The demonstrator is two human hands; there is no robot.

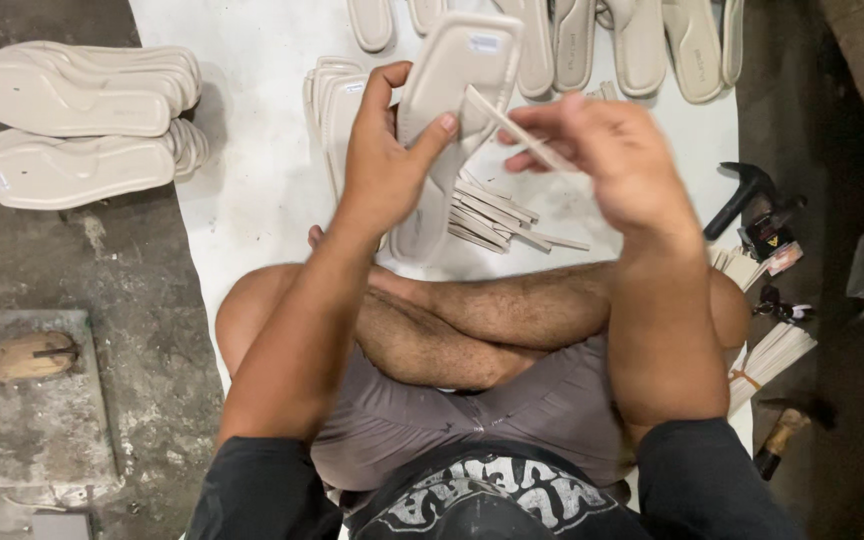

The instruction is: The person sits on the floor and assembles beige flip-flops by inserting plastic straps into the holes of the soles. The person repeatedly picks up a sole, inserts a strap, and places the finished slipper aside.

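We sat cross-legged on the floor, and our left hand (pixel 384 165) was wrapped around a cream-coloured shoe sole (pixel 449 110), thumb pressed on its face, holding it up tilted above the white sheet (pixel 252 190). Our right hand (pixel 620 165) had its fingertips pinched shut on a thin pale strap (pixel 518 130) that ran slantwise across the sole and touched it near the thumb. Just below the sole, a loose heap of strips (pixel 497 220) lay on the sheet, close to our knees. A stack of soles (pixel 332 105) stood on edge right beside the left hand. Across the top of the sheet ran a row of finished soles (pixel 642 45). Off to the left, on the bare concrete, two piles of soles (pixel 82 120) lay well apart from us. On the right sat a dark hammer (pixel 747 190), with a bundle of strips (pixel 767 355) nearer our right knee.
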